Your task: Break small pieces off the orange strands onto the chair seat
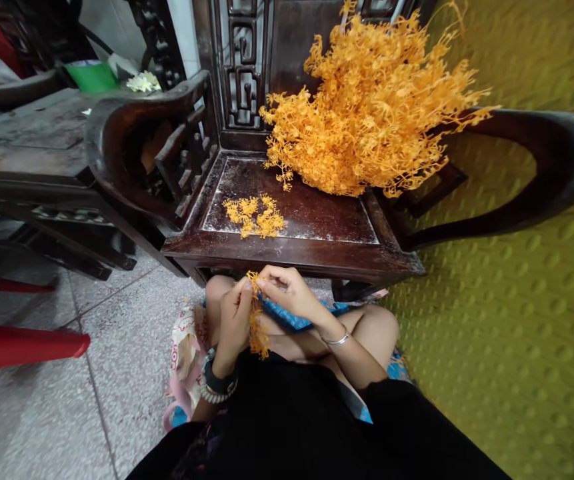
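Both of my hands meet over my lap, just below the front edge of a dark wooden armchair [291,257]. My left hand [234,320] is closed round a small orange plastic sprig [257,333] that hangs down from it. My right hand [287,290] pinches the top of the same sprig with its fingertips. On the chair seat lies a small heap of loose orange sprigs [254,217]. A big bunch of orange artificial foliage [371,113] leans against the chair back and right arm.
A dark wooden side table [21,143] stands to the left with a green container [91,75] and pale flowers [143,82] on it. A red plastic stool [17,343] sits on the tiled floor. A yellow-green textured wall [517,320] fills the right.
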Action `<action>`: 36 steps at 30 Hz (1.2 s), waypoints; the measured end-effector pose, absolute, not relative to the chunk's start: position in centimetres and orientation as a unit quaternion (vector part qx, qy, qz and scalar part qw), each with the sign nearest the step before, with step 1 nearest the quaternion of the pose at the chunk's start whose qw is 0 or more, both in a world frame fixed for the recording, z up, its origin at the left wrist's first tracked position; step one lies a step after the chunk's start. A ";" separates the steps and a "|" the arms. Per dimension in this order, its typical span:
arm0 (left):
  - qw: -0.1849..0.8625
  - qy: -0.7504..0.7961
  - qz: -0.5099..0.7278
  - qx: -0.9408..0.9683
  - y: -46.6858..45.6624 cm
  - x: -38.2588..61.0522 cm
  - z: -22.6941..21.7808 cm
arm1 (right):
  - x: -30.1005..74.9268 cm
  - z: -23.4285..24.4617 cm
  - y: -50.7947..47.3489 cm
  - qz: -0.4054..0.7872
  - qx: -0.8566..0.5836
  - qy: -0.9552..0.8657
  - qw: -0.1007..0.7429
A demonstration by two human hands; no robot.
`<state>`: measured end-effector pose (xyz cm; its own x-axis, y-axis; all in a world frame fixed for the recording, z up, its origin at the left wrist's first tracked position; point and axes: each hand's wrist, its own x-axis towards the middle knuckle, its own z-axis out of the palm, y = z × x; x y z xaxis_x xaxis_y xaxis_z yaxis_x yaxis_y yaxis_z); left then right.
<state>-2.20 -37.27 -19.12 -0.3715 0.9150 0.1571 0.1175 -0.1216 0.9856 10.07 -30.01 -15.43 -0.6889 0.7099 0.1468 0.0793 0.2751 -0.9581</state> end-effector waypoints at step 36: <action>0.605 0.350 0.661 0.273 -38.0 0.2 -17.2 | 9.5 -14.5 -32.6 0.746 -0.210 -0.391 0.496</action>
<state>0.22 -38.01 -17.24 -0.1180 0.9910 -0.0633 -0.6088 -0.0219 0.7930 9.55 -32.57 -14.49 -0.4206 0.9042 0.0743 -0.5755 -0.2026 -0.7923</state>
